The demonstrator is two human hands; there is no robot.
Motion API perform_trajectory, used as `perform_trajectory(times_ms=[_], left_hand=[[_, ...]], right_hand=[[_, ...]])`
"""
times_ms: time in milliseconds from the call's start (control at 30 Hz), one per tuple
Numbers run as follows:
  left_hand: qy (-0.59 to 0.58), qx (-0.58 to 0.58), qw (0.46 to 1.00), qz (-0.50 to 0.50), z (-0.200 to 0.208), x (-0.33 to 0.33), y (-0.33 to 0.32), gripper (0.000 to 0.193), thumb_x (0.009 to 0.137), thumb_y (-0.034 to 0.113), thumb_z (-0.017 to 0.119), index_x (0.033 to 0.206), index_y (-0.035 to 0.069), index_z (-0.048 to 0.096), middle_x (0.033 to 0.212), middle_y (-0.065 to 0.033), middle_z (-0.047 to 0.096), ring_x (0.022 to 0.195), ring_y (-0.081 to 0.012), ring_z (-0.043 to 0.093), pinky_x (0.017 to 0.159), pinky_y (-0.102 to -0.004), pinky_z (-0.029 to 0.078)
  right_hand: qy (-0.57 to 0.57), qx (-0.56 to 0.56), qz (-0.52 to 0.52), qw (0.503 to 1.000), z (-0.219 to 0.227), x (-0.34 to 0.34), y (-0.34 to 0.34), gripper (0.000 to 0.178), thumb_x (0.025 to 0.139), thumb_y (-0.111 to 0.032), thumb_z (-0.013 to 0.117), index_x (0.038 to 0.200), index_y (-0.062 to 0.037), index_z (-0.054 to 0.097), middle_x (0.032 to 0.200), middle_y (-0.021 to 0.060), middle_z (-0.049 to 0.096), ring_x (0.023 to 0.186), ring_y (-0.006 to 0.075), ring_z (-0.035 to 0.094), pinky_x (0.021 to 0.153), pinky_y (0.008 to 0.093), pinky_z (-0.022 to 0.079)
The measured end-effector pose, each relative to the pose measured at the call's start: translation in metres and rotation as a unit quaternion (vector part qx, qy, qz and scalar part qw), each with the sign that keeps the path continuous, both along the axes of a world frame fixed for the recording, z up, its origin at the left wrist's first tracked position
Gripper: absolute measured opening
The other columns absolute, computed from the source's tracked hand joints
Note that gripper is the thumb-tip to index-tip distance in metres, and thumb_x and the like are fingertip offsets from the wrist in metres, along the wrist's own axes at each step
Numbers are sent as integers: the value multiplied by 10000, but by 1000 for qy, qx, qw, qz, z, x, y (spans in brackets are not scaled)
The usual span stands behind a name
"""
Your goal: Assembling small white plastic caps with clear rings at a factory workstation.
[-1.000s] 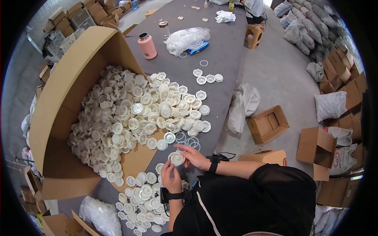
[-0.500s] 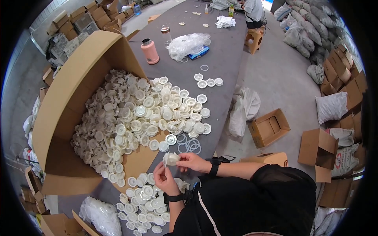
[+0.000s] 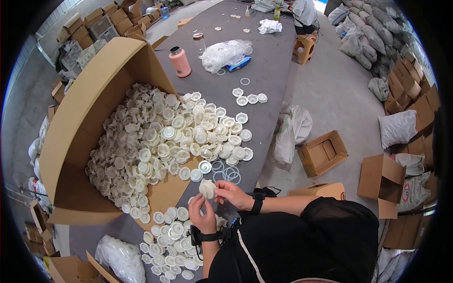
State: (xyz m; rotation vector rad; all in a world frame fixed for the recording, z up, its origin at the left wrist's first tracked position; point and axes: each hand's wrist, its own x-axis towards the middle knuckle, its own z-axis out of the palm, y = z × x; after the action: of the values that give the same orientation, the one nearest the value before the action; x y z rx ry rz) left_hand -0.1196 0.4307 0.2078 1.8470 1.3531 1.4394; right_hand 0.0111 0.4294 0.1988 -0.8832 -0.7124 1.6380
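Note:
A white round plastic cap with a notched rim is held up between my two hands, over the near part of the table. My right hand pinches its right side with thumb and fingertips. My left hand has its fingers closed at the lower left edge; the fingers partly hide the contact there. Just beyond the cap lie several thin translucent rings. Close to my left wrist spreads a pile of loose white caps. A much larger heap of caps spills from a tipped cardboard box.
A pink bottle, a clear bottle and a plastic bag stand or lie farther up the grey table. Open cartons are on the floor at right. Another person is at the far end.
The cap has tilted and shifted slightly in my fingers. My left hand has moved a little to the right, with its fingers now lower on the cap.

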Motion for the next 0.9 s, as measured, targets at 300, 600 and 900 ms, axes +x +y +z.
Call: perform_trajectory(times_ms=[300, 600, 900], left_hand=[[-392, -187, 898, 66, 1, -3, 9, 166, 803, 20, 502, 964, -19, 509, 779, -94, 584, 649, -102, 533, 590, -200, 433], [-389, -223, 892, 59, -8, -21, 13, 159, 808, 18, 494, 954, -22, 543, 717, -52, 552, 628, -79, 498, 595, -191, 418], [-337, -219, 915, 42, 12, -15, 3, 136, 766, -22, 494, 877, -17, 572, 768, -47, 546, 599, -73, 460, 538, -185, 376]], right_hand=[[-56, 14, 73, 996, 8, 2, -1, 127, 819, -170, 503, 844, -45, 505, 661, -20, 495, 531, 42, 456, 488, 167, 372], [146, -68, 24, 987, -1, 9, 4, 153, 813, -196, 439, 740, -71, 487, 582, -14, 452, 428, 64, 392, 408, 187, 326], [20, -127, 26, 991, -12, 2, 10, 146, 832, -236, 480, 805, -95, 507, 638, -34, 496, 526, 44, 492, 456, 170, 379]])
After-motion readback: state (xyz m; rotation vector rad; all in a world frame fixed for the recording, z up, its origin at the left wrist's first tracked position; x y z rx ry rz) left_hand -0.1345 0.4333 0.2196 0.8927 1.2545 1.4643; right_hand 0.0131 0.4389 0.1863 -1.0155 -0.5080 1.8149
